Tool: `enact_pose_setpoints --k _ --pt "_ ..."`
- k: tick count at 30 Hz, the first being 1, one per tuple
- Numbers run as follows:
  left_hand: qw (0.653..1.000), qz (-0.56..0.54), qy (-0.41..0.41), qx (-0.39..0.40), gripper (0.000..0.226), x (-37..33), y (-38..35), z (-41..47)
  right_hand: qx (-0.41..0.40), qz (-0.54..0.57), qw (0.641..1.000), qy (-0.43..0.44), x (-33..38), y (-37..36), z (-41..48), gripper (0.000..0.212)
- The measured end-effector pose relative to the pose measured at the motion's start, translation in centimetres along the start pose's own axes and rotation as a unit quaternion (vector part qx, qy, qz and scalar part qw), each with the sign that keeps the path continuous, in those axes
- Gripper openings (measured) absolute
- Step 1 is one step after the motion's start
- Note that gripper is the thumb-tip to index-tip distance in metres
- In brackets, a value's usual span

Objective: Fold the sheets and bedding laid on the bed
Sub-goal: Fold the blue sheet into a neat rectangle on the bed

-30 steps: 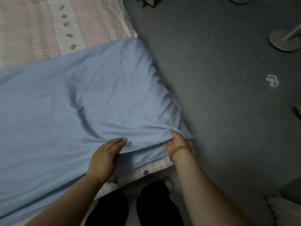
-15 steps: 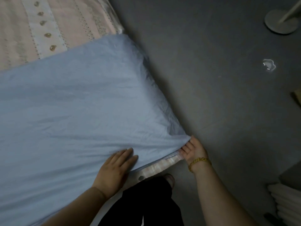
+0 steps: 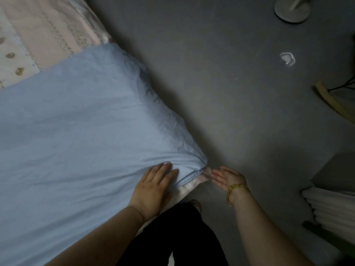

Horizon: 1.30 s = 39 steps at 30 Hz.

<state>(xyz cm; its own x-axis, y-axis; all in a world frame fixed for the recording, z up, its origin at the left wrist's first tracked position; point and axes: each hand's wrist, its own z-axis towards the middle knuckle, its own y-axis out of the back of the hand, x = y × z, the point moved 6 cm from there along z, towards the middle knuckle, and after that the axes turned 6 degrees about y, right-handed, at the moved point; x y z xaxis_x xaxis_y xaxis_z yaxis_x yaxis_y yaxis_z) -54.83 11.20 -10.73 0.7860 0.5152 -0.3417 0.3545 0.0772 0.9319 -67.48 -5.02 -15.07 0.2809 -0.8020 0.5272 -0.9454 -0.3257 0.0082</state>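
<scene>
A light blue sheet (image 3: 80, 127) lies spread flat over the bed, its near right corner hanging at the bed's corner. My left hand (image 3: 153, 186) rests flat, palm down, on the sheet just inside that corner. My right hand (image 3: 227, 177), with a gold bracelet on the wrist, is held open, palm up, beside the corner; its fingertips are close to the sheet's edge and hold nothing. A pink and white patterned bed cover (image 3: 44, 37) shows beyond the sheet at the upper left, and a strip of it peeks out under the corner.
Grey floor (image 3: 221, 83) runs along the bed's right side. A round white stand base (image 3: 292, 10) sits at the top right, a small white scrap (image 3: 287, 58) lies on the floor, and folded white fabric (image 3: 332, 206) is stacked at the right edge. My dark trouser legs (image 3: 176, 237) stand at the bed's foot.
The sheet's corner has been drawn down and smoothed over the bed's corner. My right hand has let go of the edge and opened beside it; my left hand has slid right toward the corner.
</scene>
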Motion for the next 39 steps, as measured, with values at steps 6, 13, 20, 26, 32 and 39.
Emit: enact_pose_setpoints --k 6,13,20,26,32,39 --pt "1.000 0.027 -0.006 -0.001 0.051 -3.2 -0.7 5.4 0.022 -0.028 0.999 0.009 -0.4 0.6 2.0 0.017" --pt "0.982 0.128 0.054 0.126 0.047 -5.3 -5.7 9.7 0.072 -0.067 0.993 -0.061 1.9 3.3 6.0 0.015" --pt "0.949 -0.040 0.286 0.124 0.032 -5.8 -5.0 13.0 0.079 -0.143 0.982 -0.093 7.1 7.9 10.1 0.021" --pt "0.878 -0.205 0.430 0.054 0.033 -3.5 -4.0 12.2 0.175 -0.161 0.957 -0.163 5.8 2.5 11.4 0.033" --pt "0.841 -0.318 0.434 0.057 0.026 -2.3 -4.7 12.8 0.234 -0.199 0.929 -0.209 2.6 -2.6 11.5 0.042" --pt "0.856 -0.280 0.435 -0.006 0.026 -2.0 -4.6 13.1 0.196 -0.109 0.938 -0.265 0.0 -5.1 12.3 0.041"
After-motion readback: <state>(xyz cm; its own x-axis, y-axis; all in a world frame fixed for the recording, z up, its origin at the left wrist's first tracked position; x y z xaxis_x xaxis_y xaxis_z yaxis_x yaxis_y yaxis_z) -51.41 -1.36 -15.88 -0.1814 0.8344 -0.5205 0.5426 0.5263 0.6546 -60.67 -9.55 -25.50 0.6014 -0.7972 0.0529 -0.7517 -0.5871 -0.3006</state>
